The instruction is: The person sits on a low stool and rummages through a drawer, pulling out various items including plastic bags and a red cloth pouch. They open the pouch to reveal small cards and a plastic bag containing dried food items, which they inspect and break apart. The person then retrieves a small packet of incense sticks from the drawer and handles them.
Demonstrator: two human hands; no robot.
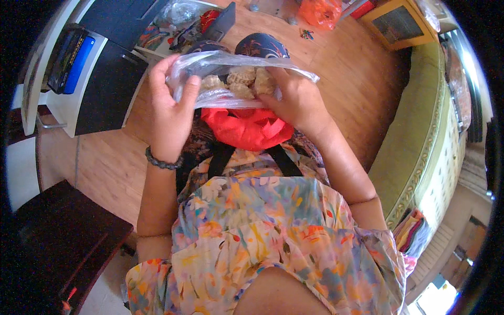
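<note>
I hold a clear plastic bag with both hands in front of me. Inside it lie several pale, knobbly lumps. My left hand, with a dark bead bracelet at the wrist, grips the bag's left side. My right hand grips its right side, fingers curled under the plastic. Just below the bag a red plastic bag rests on my lap, above two black straps lying on my flowered dress.
A wooden floor lies below. A white shelf unit with dark books stands at left, a dark table at lower left, a green sofa at right. An orange bag and clutter lie at the top.
</note>
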